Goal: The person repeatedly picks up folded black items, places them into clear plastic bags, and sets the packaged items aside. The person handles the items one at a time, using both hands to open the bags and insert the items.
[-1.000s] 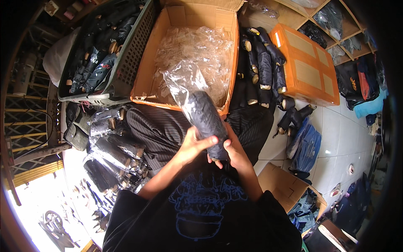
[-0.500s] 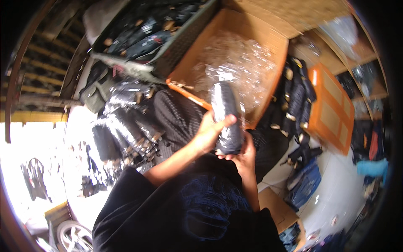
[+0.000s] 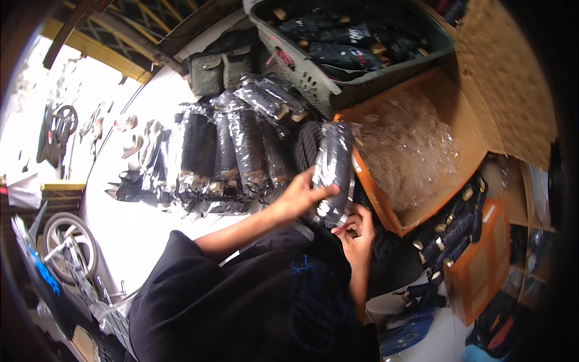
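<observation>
A thick black roll (image 3: pixel 335 160) in a shiny clear plastic sleeve stands tilted before my chest. My left hand (image 3: pixel 303 197) wraps its lower left side, with the thumb across the front. At the lower end, my right hand (image 3: pixel 357 233) has its fingers curled in against the sleeve's edge; what exactly they pinch is partly hidden. Just right of the roll sits an open cardboard box (image 3: pixel 375 190) with loose clear plastic sleeves (image 3: pixel 416 145) in it. To the left lie several similar wrapped black rolls (image 3: pixel 232 145), side by side, with tan ends.
A green plastic basket (image 3: pixel 304 81) full of dark bundles stands at the back. Bare black rolls with pale ends (image 3: pixel 461 223) lie between the box and an orange-taped carton (image 3: pixel 479 265). Grey-green pouches (image 3: pixel 208 75) lie at the far left; a wheeled vehicle (image 3: pixel 69 241) stands lower left.
My view has turned left, so the box and basket sit further right. The roll stays in my left hand. My right hand's fingers have shifted from under the roll to curl at its lower end.
</observation>
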The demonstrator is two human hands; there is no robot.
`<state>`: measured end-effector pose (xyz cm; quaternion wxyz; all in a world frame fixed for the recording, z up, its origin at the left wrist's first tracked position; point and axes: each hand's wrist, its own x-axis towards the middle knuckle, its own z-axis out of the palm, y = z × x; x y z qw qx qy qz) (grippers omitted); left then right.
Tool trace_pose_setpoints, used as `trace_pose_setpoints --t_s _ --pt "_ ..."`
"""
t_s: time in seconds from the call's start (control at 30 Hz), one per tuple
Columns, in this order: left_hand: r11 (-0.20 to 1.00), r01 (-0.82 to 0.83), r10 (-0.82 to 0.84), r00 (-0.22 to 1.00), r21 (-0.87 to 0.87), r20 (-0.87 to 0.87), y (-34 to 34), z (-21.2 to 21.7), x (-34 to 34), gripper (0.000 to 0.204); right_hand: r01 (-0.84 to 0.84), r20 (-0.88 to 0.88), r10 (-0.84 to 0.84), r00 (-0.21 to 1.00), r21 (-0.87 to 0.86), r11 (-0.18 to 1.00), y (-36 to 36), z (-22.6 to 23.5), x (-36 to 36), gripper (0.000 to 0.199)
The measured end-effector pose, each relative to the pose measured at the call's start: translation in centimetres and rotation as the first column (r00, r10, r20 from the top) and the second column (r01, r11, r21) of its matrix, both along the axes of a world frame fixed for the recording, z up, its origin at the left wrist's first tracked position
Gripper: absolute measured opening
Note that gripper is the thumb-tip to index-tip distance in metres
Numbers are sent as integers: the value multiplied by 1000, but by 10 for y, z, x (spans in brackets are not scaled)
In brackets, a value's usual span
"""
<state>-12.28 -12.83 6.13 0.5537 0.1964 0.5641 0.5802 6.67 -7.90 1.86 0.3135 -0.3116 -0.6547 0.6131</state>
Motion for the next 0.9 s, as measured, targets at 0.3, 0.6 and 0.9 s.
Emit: trace_pose_setpoints --t_s 0.3,0.6,0.9 --pt "875 -452 36 417 -173 -908 -112 -7 -161 68 -14 132 25 991 -85 996 18 -16 3 38" --pt "897 -434 -58 72 -83 -996 -114 -26 -164 67 163 121 -145 982 -155 974 31 -22 23 35" --pt "947 46 314 87 319 -945 27 2 -63 36 403 72 -399 914 -56 913 43 -36 62 23"
